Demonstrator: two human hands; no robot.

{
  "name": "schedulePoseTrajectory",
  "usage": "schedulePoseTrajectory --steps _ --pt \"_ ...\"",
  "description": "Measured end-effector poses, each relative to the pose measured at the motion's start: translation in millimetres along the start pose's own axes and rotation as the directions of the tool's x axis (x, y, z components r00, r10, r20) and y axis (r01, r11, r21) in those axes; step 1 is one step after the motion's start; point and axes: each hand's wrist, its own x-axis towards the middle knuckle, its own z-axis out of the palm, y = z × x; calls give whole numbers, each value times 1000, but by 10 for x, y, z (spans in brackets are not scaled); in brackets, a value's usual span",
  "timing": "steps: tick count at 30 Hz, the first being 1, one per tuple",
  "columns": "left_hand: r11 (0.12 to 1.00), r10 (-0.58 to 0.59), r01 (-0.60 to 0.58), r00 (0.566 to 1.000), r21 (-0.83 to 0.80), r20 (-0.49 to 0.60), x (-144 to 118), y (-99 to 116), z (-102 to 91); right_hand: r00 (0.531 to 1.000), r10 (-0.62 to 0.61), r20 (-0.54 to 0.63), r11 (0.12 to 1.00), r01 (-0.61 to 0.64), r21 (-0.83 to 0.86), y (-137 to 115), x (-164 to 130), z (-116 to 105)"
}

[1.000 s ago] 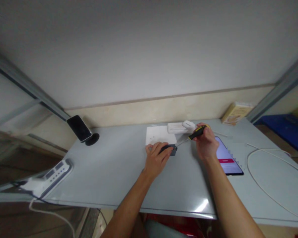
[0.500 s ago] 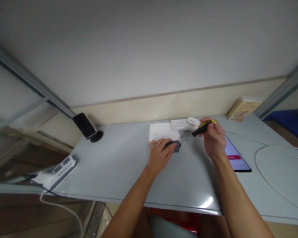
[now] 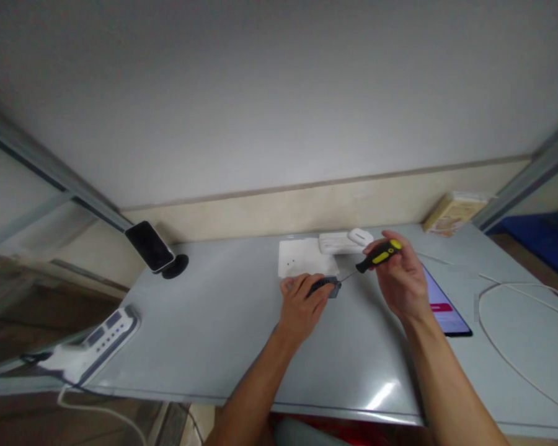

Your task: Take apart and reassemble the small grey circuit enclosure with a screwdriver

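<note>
My left hand (image 3: 302, 303) presses a small dark grey slotted block (image 3: 333, 288) to the table, its fingers closed over the top; most of the block is covered. In my right hand (image 3: 402, 272) is a black and yellow screwdriver (image 3: 380, 255), gripped by its handle. The thin shaft slants down to the left, and its tip meets the block's right end. Just behind the block lies a white sheet (image 3: 307, 257) with a few tiny dark bits on it.
Beyond the sheet are a white flat case (image 3: 337, 243) and a white rounded case (image 3: 360, 236). A lit tablet (image 3: 446, 310) lies right of my right hand, near a white cable (image 3: 486, 322). A phone on a stand (image 3: 149, 246), a power strip (image 3: 105, 341) and a yellowish box (image 3: 453, 212) stand farther out.
The view has tilted up slightly, so the table sits lower. My right hand has shifted its hold and turned the screwdriver handle; its tip stays at the block. The left hand keeps its hold.
</note>
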Motion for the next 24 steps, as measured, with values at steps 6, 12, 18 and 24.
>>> schedulePoseTrajectory --steps 6,12,18,24 --pt "999 -39 39 999 -3 2 -10 33 -1 999 -30 37 998 32 -58 -13 -66 -24" --pt "998 -54 54 998 -13 -27 -40 41 21 977 24 214 967 32 -253 -177 -127 -19" --pt "998 -44 44 999 35 7 -58 31 58 971 17 237 920 78 -385 -282 -145 177" --pt "996 -22 24 999 86 -28 -55 38 71 997 -76 12 857 71 -510 -259 -133 235"
